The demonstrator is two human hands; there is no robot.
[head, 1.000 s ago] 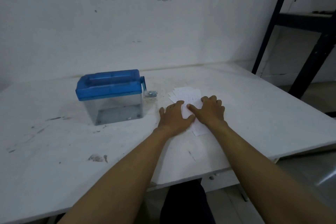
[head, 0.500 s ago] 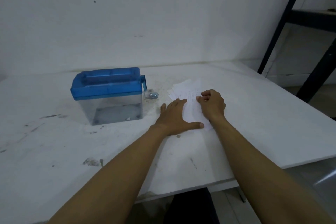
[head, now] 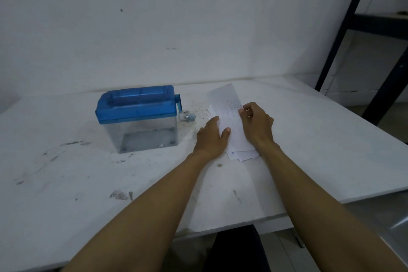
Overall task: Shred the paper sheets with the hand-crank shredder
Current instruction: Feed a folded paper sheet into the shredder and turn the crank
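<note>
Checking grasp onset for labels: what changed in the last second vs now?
The right hand went from lying flat on the paper stack to pinching the top sheet, whose far end has come up off the pile. The left hand stayed flat, pressing down the stack. The shredder and its crank have not moved; the bin looks empty.

- I read this as a bare workroom or storeroom, not a home.
- At 12 o'clock I see a scuffed, stained white wall [head: 176, 28].
- Before me lies a plain, marked white table [head: 66, 183].
- At 2 o'clock stands dark metal shelving [head: 379, 26].
</note>
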